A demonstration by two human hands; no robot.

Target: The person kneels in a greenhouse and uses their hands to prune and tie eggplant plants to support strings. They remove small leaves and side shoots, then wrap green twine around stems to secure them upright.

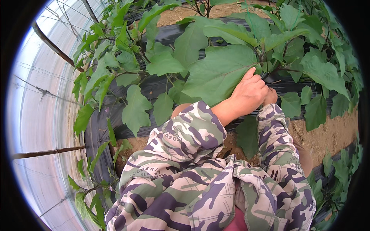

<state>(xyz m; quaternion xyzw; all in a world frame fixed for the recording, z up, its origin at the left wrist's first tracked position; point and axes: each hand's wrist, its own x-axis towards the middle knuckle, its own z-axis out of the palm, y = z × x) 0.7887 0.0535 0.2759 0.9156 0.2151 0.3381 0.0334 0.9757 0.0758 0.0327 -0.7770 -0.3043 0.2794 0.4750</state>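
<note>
Head view shows both hands pushed in among the broad green lobed leaves [217, 73] of a plant growing through black plastic mulch sheeting [154, 86]. Left hand [250, 92] curls around the stem; right hand [270, 96] is mostly hidden, grip unclear. Work looks midway; nothing removed shows.

green leaves [219, 73], camouflage sleeves [185, 134], black mulch film [100, 131]

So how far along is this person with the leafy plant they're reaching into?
No sign of finished work shows: no cut leaves or picked fruit lie on the black ground sheet or the soil. In hand now: the left hand presses at the base of a large green leaf, and the right hand sits mostly hidden behind it. Whether either grips anything is unclear. The plant's other leaves look untouched.
</note>
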